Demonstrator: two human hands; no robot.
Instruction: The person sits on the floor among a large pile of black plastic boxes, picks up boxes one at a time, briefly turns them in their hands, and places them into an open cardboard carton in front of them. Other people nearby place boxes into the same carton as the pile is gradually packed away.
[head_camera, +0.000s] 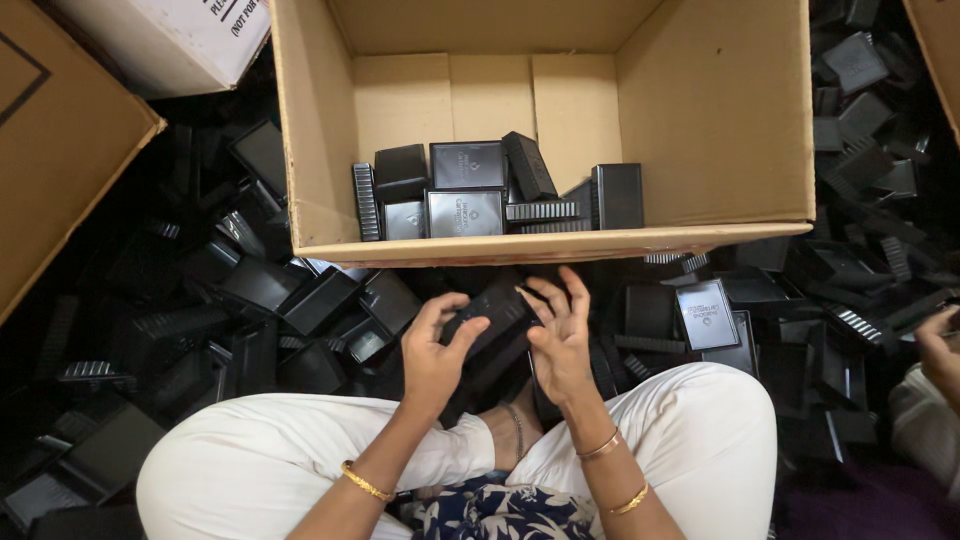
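My left hand (432, 347) and my right hand (560, 335) together grip one small black plastic box (492, 312) just above my crossed legs in white trousers. The left thumb lies on the box's near edge; the right fingers spread over its right end. Straight ahead stands an open brown cardboard carton (700, 110). Several black boxes (468, 190) of the same kind lie and stand inside it against its near wall.
A deep heap of loose black plastic boxes (250, 290) covers the floor on both sides and under the carton. More cardboard cartons stand at far left (50, 150) and top left (170, 35). Another person's hand (940, 350) shows at the right edge.
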